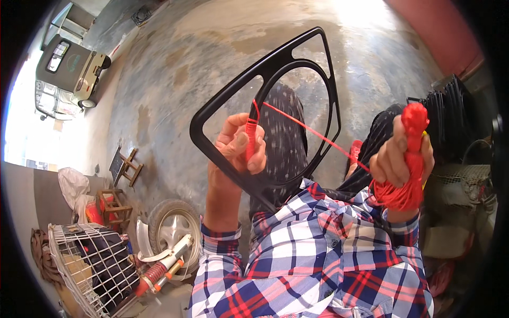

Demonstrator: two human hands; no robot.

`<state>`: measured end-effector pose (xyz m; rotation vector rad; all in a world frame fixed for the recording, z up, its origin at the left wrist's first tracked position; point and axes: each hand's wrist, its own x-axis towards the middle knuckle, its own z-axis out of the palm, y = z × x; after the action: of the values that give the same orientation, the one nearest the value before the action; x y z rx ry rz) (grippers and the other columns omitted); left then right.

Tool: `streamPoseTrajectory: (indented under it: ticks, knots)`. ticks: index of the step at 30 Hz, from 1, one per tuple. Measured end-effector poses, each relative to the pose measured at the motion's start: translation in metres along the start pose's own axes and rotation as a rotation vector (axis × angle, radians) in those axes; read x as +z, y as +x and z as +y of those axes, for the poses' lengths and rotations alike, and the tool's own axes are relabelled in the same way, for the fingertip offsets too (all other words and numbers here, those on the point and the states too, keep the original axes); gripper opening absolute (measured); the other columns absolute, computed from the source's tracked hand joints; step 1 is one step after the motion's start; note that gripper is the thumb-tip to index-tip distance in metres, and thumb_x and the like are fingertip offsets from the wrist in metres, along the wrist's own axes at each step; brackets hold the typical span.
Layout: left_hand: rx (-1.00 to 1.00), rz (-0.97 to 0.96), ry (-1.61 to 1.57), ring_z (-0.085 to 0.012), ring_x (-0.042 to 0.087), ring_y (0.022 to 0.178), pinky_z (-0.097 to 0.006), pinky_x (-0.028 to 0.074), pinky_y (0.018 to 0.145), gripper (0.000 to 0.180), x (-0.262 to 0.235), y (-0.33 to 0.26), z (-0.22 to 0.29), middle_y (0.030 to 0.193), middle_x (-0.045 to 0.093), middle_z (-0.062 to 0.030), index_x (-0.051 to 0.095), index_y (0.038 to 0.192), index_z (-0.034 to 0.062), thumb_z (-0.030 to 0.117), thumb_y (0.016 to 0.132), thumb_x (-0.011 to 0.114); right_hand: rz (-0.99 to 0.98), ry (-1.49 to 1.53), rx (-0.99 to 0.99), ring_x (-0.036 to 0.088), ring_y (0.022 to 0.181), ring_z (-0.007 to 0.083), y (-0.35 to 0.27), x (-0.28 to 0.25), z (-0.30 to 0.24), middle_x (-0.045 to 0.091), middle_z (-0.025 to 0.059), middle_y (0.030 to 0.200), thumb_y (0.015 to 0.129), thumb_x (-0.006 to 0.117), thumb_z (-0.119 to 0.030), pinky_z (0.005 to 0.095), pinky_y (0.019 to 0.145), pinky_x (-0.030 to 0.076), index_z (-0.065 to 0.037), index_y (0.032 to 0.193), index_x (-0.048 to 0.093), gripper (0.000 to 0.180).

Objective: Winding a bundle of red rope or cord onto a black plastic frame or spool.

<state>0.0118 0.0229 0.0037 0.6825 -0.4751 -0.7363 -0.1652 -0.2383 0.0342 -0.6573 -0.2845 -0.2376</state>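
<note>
Glossy red cord round black frame

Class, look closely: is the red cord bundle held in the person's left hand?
No, the right hand grips the red cord bundle; the left hand holds the black frame.

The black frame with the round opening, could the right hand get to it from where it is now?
Probably yes: the right hand is beside the black frame with nothing between them, but it already grips a bundle of red cord.

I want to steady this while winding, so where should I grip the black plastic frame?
Grip the black plastic frame on its straight lower-left bar, from below, beside the left hand. That bar is bare; the red cord runs taut off the inner bar to the right hand.
</note>
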Motion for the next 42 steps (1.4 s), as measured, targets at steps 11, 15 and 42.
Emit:
streamPoseTrajectory:
  ticks: [11,15,42]
  knots:
    - [0.062,-0.077,0.039,-0.0146,0.052,0.050,-0.026,0.043,0.041,0.038,-0.010,0.002,0.002,0.090,0.055,-0.0171,0.040,0.136,0.0162,0.012,0.100,0.050,0.197,-0.007,0.072,0.031,0.040,0.0071,-0.021,0.002,0.012,0.040,-0.0017,0.052,0.101,0.044,-0.040,0.0276,0.043,0.027,0.001,0.110,0.049,0.042]
    - [0.072,-0.054,0.046,-0.0146,0.053,0.051,-0.026,0.043,0.041,0.036,-0.010,0.002,-0.001,0.090,0.056,-0.0172,0.041,0.135,0.0156,0.013,0.100,0.051,0.134,-0.108,0.029,0.028,0.039,0.0059,-0.019,-0.005,0.012,0.037,-0.0049,0.052,0.104,0.034,-0.039,0.0255,0.044,0.025,-0.002,0.111,0.050,0.041]
    - [-0.047,0.219,0.165,-0.0150,0.065,0.094,-0.027,0.053,0.079,0.041,0.069,0.008,-0.030,0.109,0.067,-0.0089,0.059,0.123,-0.0020,0.021,0.090,0.069,0.124,-0.852,0.089,0.061,0.081,0.0069,0.064,0.031,0.053,0.066,0.0044,0.084,0.085,0.072,-0.009,0.0221,0.074,0.050,0.002,0.095,0.063,0.018]
